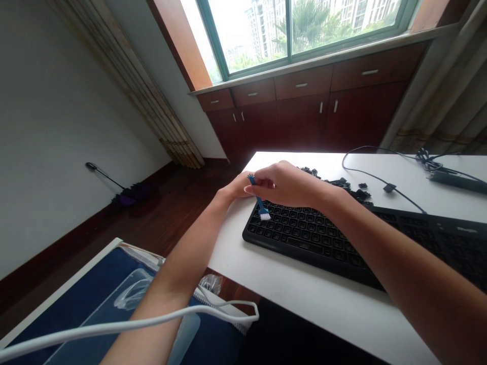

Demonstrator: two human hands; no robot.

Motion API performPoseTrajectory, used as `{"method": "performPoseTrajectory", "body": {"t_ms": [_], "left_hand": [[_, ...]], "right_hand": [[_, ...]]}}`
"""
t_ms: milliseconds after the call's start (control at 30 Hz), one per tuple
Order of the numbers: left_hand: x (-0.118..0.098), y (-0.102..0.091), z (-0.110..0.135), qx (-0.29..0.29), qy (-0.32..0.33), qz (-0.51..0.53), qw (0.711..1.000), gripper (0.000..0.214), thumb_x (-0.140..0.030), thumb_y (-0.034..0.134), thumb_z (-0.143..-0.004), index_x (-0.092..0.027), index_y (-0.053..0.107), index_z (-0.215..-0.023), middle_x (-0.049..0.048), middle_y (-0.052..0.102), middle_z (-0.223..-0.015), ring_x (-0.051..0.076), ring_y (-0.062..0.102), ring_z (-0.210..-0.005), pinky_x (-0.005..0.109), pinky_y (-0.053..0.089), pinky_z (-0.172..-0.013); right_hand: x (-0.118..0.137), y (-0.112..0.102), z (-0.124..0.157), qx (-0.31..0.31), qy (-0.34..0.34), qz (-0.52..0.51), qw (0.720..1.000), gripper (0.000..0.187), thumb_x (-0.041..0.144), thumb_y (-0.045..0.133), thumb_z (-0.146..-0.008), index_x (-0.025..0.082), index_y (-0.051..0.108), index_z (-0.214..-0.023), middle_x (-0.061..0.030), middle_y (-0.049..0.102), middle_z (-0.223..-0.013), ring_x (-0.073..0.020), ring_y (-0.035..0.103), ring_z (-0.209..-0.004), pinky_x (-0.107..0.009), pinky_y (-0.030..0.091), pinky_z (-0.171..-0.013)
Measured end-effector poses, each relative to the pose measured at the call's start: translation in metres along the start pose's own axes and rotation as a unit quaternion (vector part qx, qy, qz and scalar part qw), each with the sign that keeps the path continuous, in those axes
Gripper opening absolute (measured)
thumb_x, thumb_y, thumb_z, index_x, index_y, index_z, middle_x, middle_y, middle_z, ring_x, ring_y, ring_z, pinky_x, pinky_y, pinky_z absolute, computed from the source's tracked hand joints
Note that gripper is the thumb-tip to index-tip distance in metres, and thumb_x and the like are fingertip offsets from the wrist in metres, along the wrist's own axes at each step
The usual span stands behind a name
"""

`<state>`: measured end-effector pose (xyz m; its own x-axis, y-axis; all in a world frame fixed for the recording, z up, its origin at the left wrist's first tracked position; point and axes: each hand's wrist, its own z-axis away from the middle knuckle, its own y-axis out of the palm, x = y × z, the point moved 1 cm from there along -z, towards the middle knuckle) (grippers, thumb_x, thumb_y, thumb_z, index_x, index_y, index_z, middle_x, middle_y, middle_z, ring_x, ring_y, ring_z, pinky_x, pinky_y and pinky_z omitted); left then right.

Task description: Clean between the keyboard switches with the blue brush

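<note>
My right hand (283,182) is closed round a small blue brush (260,203), its white bristles pointing down at the left end of a black keyboard (304,244). The keycaps are off much of the keyboard, so the bare key sockets show. Behind the right hand, my left hand (241,185) rests by the keyboard's far left corner; its fingers are hidden. Loose black keycaps (342,185) lie in a pile on the white table (243,263) beyond the keyboard, partly covered by my right arm.
A black cable (403,194) runs over the table to a dark bar-shaped object (458,181) at the right. Below left, a white cord (114,328) crosses above a blue zippered item (102,276). Wooden cabinets (297,121) stand under the window.
</note>
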<state>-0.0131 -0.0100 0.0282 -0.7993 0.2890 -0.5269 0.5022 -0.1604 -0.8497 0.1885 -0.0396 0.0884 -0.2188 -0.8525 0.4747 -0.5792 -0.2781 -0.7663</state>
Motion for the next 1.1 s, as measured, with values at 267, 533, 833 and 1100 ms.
{"method": "performPoseTrajectory", "body": {"t_ms": [267, 533, 833, 1100], "left_hand": [[0.012, -0.001, -0.003, 0.014, 0.052, 0.012, 0.998, 0.008, -0.019, 0.062, -0.067, -0.012, 0.061, -0.062, -0.0015, 0.061, -0.067, 0.012, 0.052, -0.068, 0.023, 0.037, -0.058], [0.001, -0.003, 0.002, 0.020, 0.057, 0.043, 0.997, 0.012, -0.010, 0.060, -0.069, -0.006, 0.069, -0.074, 0.0022, 0.066, -0.070, 0.011, 0.054, -0.068, 0.024, 0.040, -0.062], [-0.011, -0.006, 0.004, 0.037, 0.031, 0.043, 0.998, 0.014, -0.003, 0.052, -0.071, -0.007, 0.065, -0.070, -0.0006, 0.062, -0.065, 0.009, 0.052, -0.061, 0.024, 0.042, -0.061], [-0.033, -0.011, 0.010, 0.020, 0.018, 0.012, 1.000, 0.007, -0.013, 0.050, -0.060, -0.015, 0.057, -0.060, -0.0028, 0.058, -0.063, 0.012, 0.049, -0.066, 0.025, 0.040, -0.063]], "right_hand": [[0.003, 0.004, 0.002, 0.054, 0.019, 0.006, 0.998, 0.027, 0.031, 0.056, -0.090, 0.016, 0.062, -0.068, -0.0013, 0.064, -0.065, -0.0087, 0.047, -0.057, -0.025, 0.028, -0.056], [0.006, 0.004, 0.002, 0.050, 0.005, 0.004, 0.999, 0.028, 0.031, 0.055, -0.091, 0.016, 0.059, -0.067, -0.0023, 0.063, -0.067, -0.0090, 0.046, -0.057, -0.025, 0.028, -0.055], [0.006, 0.005, 0.003, 0.069, -0.003, 0.017, 0.997, 0.024, 0.032, 0.055, -0.090, 0.016, 0.059, -0.073, -0.0037, 0.063, -0.068, -0.0101, 0.048, -0.057, -0.025, 0.029, -0.054], [0.009, -0.001, 0.004, 0.089, 0.000, 0.035, 0.995, 0.026, 0.033, 0.050, -0.093, 0.016, 0.064, -0.080, -0.0045, 0.064, -0.073, -0.0108, 0.048, -0.059, -0.026, 0.029, -0.056]]}}
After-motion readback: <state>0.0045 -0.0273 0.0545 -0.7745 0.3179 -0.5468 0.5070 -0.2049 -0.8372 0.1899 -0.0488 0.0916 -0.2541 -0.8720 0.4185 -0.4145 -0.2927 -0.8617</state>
